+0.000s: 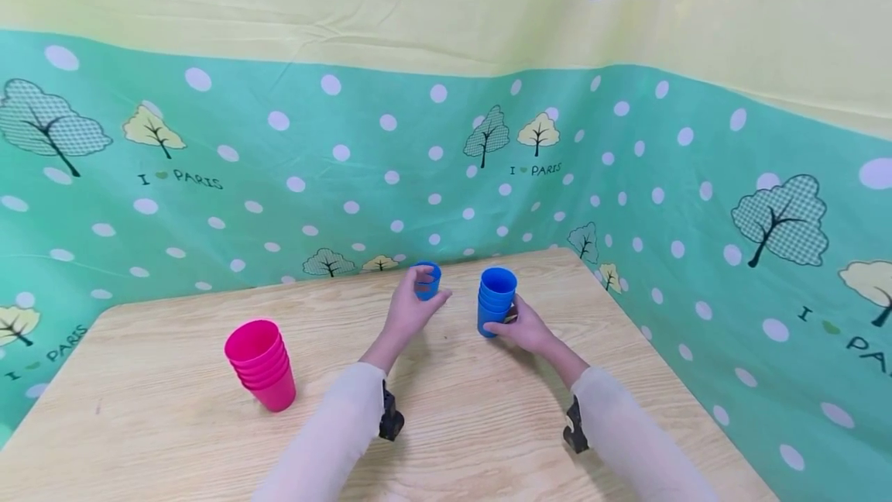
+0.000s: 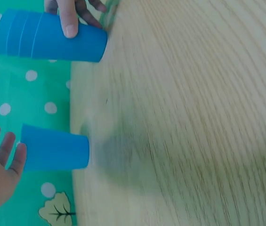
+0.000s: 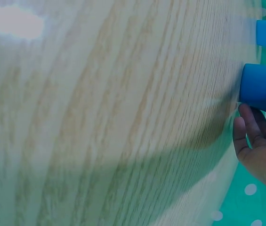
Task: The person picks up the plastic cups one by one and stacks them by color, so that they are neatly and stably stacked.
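A single blue cup (image 1: 431, 285) stands upright near the table's back edge. My left hand (image 1: 409, 304) is beside it, thumb and fingers spread apart; in the left wrist view the fingers (image 2: 17, 160) are at the cup's rim, and whether they touch it I cannot tell. To the right stands a stack of several blue cups (image 1: 493, 308), nested upright. My right hand (image 1: 527, 328) grips this stack low down, thumb across the near side. In the right wrist view its other fingers (image 3: 253, 127) lie along the stack's (image 3: 263, 89) lower side.
A leaning stack of several nested pink cups (image 1: 261, 366) stands on the left part of the wooden table (image 1: 474, 440). Green dotted cloth (image 1: 307, 146) hangs behind the table and along its right side. Both wrists carry a small black device (image 1: 390, 413).
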`<state>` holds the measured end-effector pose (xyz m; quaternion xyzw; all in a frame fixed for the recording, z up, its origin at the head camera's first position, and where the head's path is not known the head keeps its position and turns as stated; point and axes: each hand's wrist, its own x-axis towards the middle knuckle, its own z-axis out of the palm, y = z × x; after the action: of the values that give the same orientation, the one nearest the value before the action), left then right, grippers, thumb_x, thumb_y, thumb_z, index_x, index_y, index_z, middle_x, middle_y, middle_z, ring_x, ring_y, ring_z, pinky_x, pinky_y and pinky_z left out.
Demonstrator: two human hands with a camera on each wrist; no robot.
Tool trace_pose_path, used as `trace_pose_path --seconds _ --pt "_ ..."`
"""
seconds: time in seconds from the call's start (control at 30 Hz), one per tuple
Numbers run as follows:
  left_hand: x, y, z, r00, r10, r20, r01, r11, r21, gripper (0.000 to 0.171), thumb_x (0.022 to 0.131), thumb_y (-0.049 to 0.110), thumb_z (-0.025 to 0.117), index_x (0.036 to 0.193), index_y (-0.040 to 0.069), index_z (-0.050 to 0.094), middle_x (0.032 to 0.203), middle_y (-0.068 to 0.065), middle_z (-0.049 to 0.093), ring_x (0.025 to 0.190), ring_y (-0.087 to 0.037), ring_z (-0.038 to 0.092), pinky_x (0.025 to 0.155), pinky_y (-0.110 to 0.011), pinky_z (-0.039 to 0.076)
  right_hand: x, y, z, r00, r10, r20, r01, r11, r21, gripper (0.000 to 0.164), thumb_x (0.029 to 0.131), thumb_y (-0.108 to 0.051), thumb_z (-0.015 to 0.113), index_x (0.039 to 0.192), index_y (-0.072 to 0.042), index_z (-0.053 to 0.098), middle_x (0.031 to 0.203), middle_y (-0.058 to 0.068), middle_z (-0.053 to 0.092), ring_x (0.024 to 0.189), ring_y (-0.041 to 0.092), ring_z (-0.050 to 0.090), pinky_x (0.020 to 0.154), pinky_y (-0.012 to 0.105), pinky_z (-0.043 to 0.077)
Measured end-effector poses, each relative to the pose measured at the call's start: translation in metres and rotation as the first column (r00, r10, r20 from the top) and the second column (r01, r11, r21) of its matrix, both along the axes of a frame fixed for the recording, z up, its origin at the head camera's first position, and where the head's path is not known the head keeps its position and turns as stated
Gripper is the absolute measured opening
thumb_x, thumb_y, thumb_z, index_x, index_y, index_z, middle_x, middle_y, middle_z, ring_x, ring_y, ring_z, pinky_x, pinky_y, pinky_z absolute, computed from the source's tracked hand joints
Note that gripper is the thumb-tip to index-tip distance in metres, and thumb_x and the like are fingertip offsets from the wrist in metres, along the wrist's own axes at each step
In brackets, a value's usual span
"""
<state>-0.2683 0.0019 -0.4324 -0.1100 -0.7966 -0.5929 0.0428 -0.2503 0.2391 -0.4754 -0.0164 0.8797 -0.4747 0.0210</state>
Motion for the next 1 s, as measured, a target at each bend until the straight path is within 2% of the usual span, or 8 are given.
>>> trace_pose_path --seconds 0.2,0.43,0.67,1.0 --pt "-0.007 -0.014 -0.005 0.998 0.068 0.000 -0.068 0.997 0.020 0.055 0.082 0.025 0.072 0.128 0.009 0.046 0.120 -0.013 0.055 0.111 -0.033 0.055 0.093 -0.044 0.048 0.000 0.001 -0.001 1.000 0.003 0.003 -0.003 1.000 -0.001 0.071 0.079 -0.031 0.075 0.134 -0.006 0.038 0.118 0.015 0.058 0.100 0.025 0.059 0.083 0.038 0.051" --pt "-0.012 -0.024 -0.015 0.993 0.118 0.016 -0.118 0.993 0.019 0.058 0.082 0.026 0.072 0.131 0.009 0.044 0.128 -0.013 0.049 0.115 -0.030 0.049 0.094 -0.043 0.046 0.000 0.000 0.000 1.000 -0.001 0.013 0.001 1.000 -0.002 0.071 0.079 -0.031 0.075 0.134 -0.006 0.037 0.119 0.015 0.057 0.101 0.025 0.058 0.084 0.038 0.051" --pt "-0.015 -0.028 -0.022 0.990 0.127 0.070 -0.127 0.992 0.005 0.062 0.081 0.027 0.073 0.132 0.008 0.042 0.128 -0.014 0.046 0.115 -0.033 0.047 0.095 -0.044 0.045 -0.001 0.000 -0.001 1.000 -0.006 0.020 0.006 1.000 -0.002 0.071 0.080 -0.031 0.074 0.134 -0.006 0.037 0.120 0.015 0.056 0.102 0.025 0.058 0.084 0.039 0.051" --pt "-0.021 -0.031 -0.023 0.986 0.100 0.131 -0.102 0.995 0.012 0.070 0.081 0.028 0.073 0.136 0.006 0.037 0.134 -0.017 0.044 0.123 -0.035 0.043 0.102 -0.048 0.041 0.001 -0.002 0.000 1.000 -0.012 0.015 0.012 1.000 0.000 0.069 0.080 -0.030 0.074 0.132 -0.005 0.039 0.118 0.015 0.057 0.099 0.025 0.059 0.082 0.038 0.052"
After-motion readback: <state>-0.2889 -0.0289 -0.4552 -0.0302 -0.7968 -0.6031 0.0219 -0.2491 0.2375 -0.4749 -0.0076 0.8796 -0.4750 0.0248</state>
